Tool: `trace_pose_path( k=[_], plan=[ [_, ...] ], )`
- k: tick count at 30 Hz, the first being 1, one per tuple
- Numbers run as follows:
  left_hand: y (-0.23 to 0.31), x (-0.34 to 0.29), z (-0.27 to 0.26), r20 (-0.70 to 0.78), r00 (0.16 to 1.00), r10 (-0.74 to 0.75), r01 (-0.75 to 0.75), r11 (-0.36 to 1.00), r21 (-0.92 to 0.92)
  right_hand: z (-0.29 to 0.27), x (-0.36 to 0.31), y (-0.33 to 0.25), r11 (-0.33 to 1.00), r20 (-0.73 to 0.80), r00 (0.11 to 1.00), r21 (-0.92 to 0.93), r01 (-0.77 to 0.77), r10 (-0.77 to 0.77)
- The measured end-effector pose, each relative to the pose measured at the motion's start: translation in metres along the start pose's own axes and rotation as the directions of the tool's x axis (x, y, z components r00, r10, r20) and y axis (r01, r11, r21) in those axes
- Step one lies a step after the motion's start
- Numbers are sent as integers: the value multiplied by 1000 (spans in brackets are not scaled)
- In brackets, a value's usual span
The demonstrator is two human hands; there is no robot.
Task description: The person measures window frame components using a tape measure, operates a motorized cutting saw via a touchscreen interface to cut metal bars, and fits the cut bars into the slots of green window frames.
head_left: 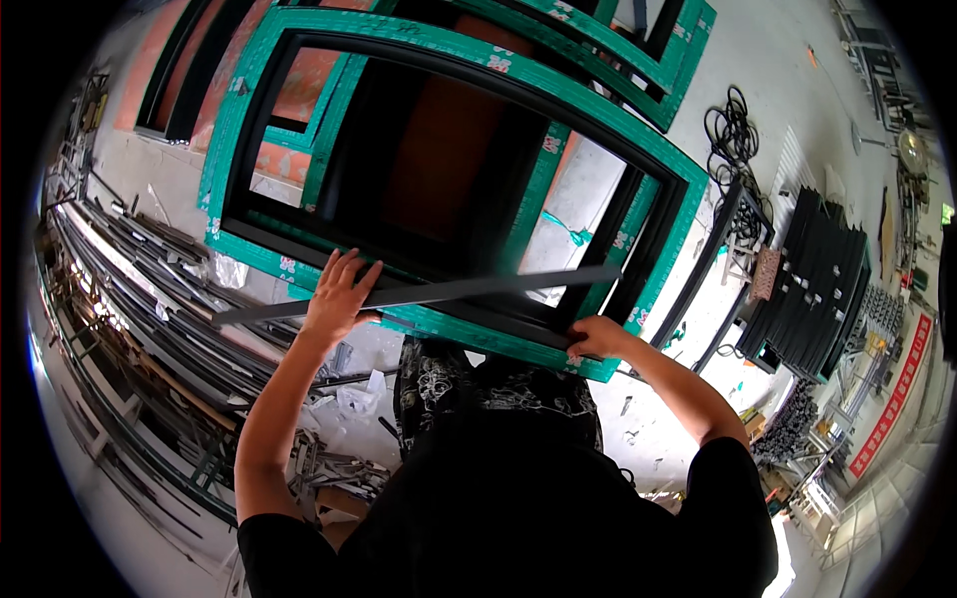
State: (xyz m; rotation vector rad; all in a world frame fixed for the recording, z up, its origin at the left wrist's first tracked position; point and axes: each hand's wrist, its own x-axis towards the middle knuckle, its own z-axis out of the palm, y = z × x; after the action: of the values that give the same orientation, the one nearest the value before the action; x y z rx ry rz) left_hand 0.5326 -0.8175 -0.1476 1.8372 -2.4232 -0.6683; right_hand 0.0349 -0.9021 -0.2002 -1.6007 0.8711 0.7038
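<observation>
A large rectangular window frame (469, 344), faced with green protective film and dark on its inner edges, lies in front of me. Across its near side runs a long dark grey strip (478, 287), slanted, with its left end past the frame's edge. My left hand (337, 299) is over the strip near its left part, fingers extended across it and thumb on the near side; the contact beneath the palm is hidden. At the near right corner, my right hand (600, 339) has its fingers curled on the frame's edge, below the strip's right end and apart from it.
More green-filmed frames (678, 50) are beneath and beyond. Long metal profiles (140, 269) lie piled at left. On the right are coiled black hoses (733, 130) and a stack of dark profiles (812, 289). Plastic scraps (361, 397) litter the floor near my legs.
</observation>
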Motion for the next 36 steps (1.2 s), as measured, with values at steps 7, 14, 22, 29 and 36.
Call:
trace_pose_path(
  k=[7, 14, 22, 29, 36],
  plan=[
    [-6, 0, 3, -130, 988, 86, -74, 993, 93, 10, -9, -2, 998, -86, 996, -64, -19, 14],
    [-12, -1, 3, -64, 995, 71, -70, 997, 27, 4, 1, 5, 997, 33, 996, -3, -77, 77],
    [-15, -1, 13, -129, 988, 91, -81, 994, 76, 2, 1, -2, 963, 55, 974, 148, -224, 218],
    [-16, -2, 17, -257, 956, 139, -99, 982, 163, 9, -20, -33, 995, -138, 988, -54, -83, 75],
    [-21, -6, 18, -184, 974, 134, -118, 988, 95, 16, -31, -115, 860, -240, 967, -474, -188, 80]
  ],
)
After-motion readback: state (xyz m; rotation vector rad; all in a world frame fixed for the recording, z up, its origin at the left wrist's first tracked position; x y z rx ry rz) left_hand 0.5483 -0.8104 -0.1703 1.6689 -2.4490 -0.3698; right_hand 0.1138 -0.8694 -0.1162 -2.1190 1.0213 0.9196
